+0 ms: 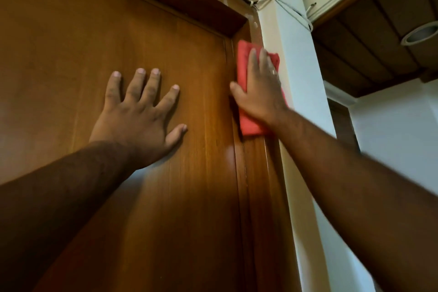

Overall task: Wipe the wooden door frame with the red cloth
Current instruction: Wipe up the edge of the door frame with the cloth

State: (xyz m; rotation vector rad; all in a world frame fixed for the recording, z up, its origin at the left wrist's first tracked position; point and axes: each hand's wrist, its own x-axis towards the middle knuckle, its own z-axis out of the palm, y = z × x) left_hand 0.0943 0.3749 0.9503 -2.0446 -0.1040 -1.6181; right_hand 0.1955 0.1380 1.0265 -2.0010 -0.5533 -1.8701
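Note:
The wooden door frame (258, 173) runs up the right side of a brown wooden door (118, 38) and turns across the top. My right hand (259, 87) presses a folded red cloth (244, 61) flat against the frame's upright, a little below the top right corner. The cloth shows above my fingers and below my wrist. My left hand (139, 114) lies flat on the door panel with fingers spread, holding nothing.
A pale wall (298, 59) borders the frame on the right, with thin cables (291, 12) running near the top corner. A wooden ceiling panel (369, 40) with a round light fitting (419, 33) is at the upper right. White paint marks spot the frame's top.

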